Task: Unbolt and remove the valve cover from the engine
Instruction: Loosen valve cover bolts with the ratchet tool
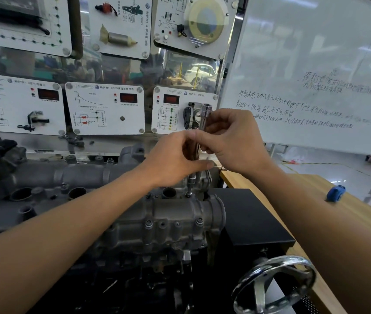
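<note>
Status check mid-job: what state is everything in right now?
Left hand: gripping the socket driver low on its shaft.
Right hand: gripping it higher up.
Socket driver: upright, tip seated on a bolt.
Valve cover: still on the engine.
Front bolts: still in place.

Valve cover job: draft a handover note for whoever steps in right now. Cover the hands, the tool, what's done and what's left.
Left hand: grips the wrench low on its shaft.
Right hand: grips the wrench higher up.
Wrench: upright, its tip down on a bolt on top of the cover, towards its right end.
Done: I cannot tell whether any bolts are out yet.
Left: the cover is not off yet, and two near bolts look seated along its front edge. Probably finish this bolt, undo the rest, then lift the cover off.
</note>
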Demonstrator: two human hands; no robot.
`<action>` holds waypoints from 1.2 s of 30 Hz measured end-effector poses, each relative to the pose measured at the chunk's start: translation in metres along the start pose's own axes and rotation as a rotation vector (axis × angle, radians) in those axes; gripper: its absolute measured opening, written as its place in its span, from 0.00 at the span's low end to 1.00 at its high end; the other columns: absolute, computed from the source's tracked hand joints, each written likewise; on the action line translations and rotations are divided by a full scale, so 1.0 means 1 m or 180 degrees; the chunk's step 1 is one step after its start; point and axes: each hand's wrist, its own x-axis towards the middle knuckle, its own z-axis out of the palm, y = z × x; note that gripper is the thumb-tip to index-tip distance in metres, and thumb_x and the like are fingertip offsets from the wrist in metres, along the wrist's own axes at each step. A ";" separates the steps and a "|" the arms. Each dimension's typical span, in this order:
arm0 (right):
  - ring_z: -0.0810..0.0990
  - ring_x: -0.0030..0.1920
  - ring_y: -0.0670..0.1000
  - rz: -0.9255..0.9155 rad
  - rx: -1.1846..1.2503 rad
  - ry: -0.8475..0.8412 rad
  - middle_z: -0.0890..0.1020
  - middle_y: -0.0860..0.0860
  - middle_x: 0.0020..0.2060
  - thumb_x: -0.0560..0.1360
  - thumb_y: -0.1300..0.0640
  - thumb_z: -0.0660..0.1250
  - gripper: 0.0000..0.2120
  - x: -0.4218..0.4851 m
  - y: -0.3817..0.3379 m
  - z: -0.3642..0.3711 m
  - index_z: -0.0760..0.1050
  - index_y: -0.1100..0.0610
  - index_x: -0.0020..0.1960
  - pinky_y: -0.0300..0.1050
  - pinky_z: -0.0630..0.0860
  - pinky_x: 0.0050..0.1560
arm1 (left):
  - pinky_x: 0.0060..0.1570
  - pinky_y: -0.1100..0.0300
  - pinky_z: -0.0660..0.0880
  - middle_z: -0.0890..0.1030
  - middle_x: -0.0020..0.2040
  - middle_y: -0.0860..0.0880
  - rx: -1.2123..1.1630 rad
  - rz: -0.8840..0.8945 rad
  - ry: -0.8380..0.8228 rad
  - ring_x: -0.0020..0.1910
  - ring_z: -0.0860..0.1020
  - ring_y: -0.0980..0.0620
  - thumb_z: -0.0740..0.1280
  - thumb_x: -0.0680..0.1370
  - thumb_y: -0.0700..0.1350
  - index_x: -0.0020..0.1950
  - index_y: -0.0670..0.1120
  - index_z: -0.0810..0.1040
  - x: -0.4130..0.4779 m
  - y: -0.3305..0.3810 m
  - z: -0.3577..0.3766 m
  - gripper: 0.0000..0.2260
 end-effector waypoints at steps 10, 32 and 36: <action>0.81 0.35 0.43 -0.0118 0.0096 -0.0442 0.85 0.49 0.40 0.73 0.60 0.74 0.06 0.001 -0.007 -0.004 0.80 0.56 0.49 0.36 0.76 0.34 | 0.34 0.58 0.72 0.77 0.31 0.54 0.0255 0.0072 0.0022 0.29 0.74 0.58 0.77 0.72 0.49 0.47 0.47 0.79 -0.001 -0.001 -0.003 0.10; 0.85 0.40 0.42 -0.0195 -0.0009 -0.0659 0.86 0.49 0.41 0.77 0.66 0.68 0.04 0.002 -0.011 -0.009 0.78 0.62 0.52 0.39 0.80 0.41 | 0.55 0.57 0.79 0.84 0.49 0.51 -0.0720 -0.0104 -0.0805 0.49 0.83 0.54 0.69 0.79 0.39 0.58 0.45 0.78 -0.001 0.001 -0.007 0.08; 0.82 0.41 0.37 -0.0179 0.0044 -0.0968 0.85 0.48 0.44 0.77 0.67 0.65 0.09 0.004 -0.012 -0.013 0.73 0.62 0.57 0.30 0.75 0.42 | 0.55 0.52 0.79 0.85 0.45 0.44 -0.0512 -0.0092 -0.0796 0.45 0.84 0.50 0.69 0.78 0.36 0.54 0.39 0.78 -0.001 0.001 -0.012 0.05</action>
